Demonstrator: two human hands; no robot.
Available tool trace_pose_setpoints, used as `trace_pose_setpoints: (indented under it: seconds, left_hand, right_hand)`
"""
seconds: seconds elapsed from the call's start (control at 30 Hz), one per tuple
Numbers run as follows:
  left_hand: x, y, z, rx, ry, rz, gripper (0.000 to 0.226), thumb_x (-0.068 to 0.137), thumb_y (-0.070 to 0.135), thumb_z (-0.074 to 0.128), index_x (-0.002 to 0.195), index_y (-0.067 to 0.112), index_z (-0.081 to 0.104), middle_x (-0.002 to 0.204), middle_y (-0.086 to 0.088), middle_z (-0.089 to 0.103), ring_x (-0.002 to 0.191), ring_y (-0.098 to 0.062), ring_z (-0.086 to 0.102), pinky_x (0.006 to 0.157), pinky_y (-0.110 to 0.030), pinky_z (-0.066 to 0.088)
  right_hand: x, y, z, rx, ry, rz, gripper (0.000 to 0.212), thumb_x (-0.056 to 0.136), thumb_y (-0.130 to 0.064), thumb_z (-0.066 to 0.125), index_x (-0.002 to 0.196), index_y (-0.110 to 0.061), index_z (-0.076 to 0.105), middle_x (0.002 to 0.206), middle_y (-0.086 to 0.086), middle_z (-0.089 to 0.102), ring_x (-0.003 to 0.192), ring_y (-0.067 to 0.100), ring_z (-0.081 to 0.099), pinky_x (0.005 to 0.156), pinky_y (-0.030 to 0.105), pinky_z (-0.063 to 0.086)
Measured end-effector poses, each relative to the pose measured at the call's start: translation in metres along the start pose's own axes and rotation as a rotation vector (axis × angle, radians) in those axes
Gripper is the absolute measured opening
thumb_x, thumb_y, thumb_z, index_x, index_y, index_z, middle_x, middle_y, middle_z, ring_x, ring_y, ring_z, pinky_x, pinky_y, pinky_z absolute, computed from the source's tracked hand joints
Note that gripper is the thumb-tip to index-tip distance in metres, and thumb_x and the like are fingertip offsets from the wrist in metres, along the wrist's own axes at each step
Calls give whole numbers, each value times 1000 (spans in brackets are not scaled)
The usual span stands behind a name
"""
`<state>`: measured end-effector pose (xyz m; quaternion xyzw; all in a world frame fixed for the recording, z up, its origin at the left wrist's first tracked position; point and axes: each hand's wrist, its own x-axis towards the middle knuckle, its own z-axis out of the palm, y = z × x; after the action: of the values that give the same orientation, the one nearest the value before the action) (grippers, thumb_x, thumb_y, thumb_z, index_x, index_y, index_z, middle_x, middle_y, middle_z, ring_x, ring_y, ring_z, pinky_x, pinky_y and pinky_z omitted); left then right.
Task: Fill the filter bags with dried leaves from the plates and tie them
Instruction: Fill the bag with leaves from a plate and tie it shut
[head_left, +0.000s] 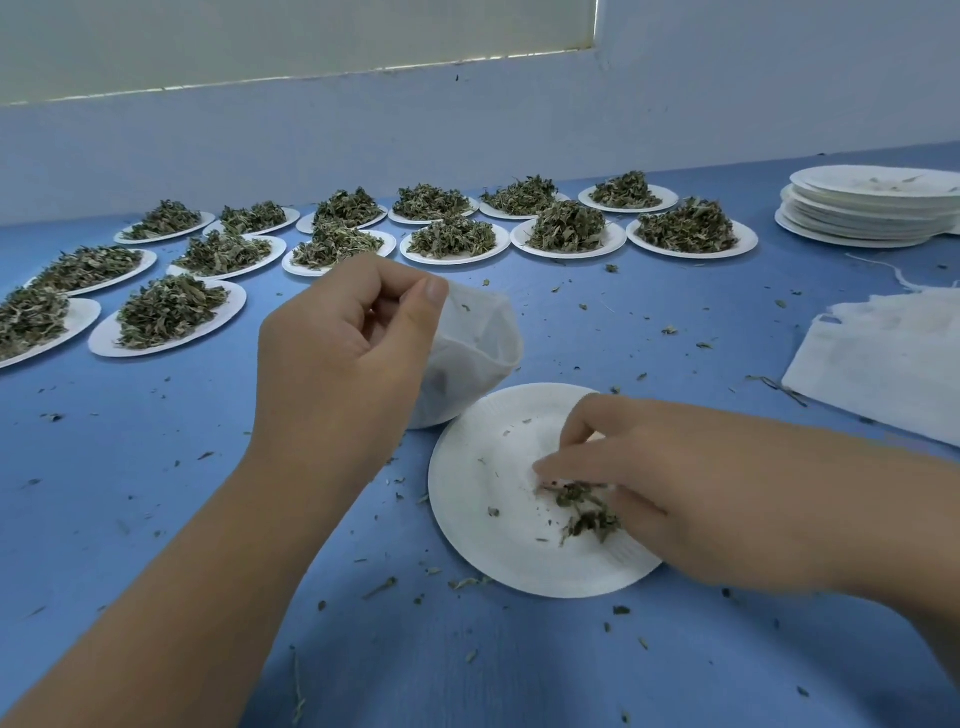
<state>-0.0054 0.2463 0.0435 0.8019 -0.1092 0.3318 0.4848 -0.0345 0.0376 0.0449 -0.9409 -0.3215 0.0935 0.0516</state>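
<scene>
At the far left edge, the nearest of the heaped plates (78, 312) was cut off, so I saw only part of its mound. The others ran in rows across the upper half of the frame, each white plate carrying a pile of dried green leaves (166, 312), set close together on the blue desk (156, 493).

Left of centre, my left grip (343, 343) was clenched on the filter bag (483, 332), pinching its rim between thumb and fingers. The grip covered the bag's left side and I could not see its base clearly. Its mouth gaped open toward the right, and the dark shading low inside looked like leaves, though I could not make them out through the fabric. The bag stood just above the near plate (488, 457), touching or almost touching its upper rim.

That plate, lower centre, was mostly bare, with a few crumbs and one small clump of dried leaves (587, 512) on its right half. My right grip (649, 483) lay over the clump, fingers and thumb curled round it. The grip was motion-blurred and hid the plate's right rim.

Loose leaf bits were scattered over the desk around both grips.

In the upper right, a stack of empty plates (872, 208) ran off the frame edge. Below it, a pile of flat filter bags (883, 353), also cut off at the right, lay with a thin white string (883, 267) trailing above it.
</scene>
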Motion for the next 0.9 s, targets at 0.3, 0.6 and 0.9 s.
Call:
trace_pose_setpoints:
  seconds: [0.3, 0.6, 0.9]
  left_hand:
    - [1, -1, -1, 19, -11, 14, 18, 92, 24, 62, 76, 33, 63, 64, 3, 55, 52, -1, 44, 51, -7, 34]
    - [1, 0, -1, 12, -14, 10, 19, 92, 25, 63, 76, 33, 63, 66, -1, 54, 50, -1, 42, 50, -7, 33]
    - [0, 1, 0, 32, -19, 26, 20, 92, 24, 62, 75, 34, 62, 61, -1, 53, 50, -1, 42, 50, -6, 32]
  right_hand:
    - [3, 16, 3, 58, 37, 34, 36, 93, -33, 47, 122, -53, 53, 103, -33, 40, 86, -16, 40, 72, 11, 34]
    - [4, 10, 4, 50, 3, 88, 56, 79, -59, 59, 131, -58, 37, 112, -31, 26, 96, -3, 42, 84, 26, 43]
    - [3, 4, 0, 66, 5, 160, 49, 82, -60, 57, 128, -47, 47, 101, -24, 37, 80, -9, 39, 74, 21, 40]
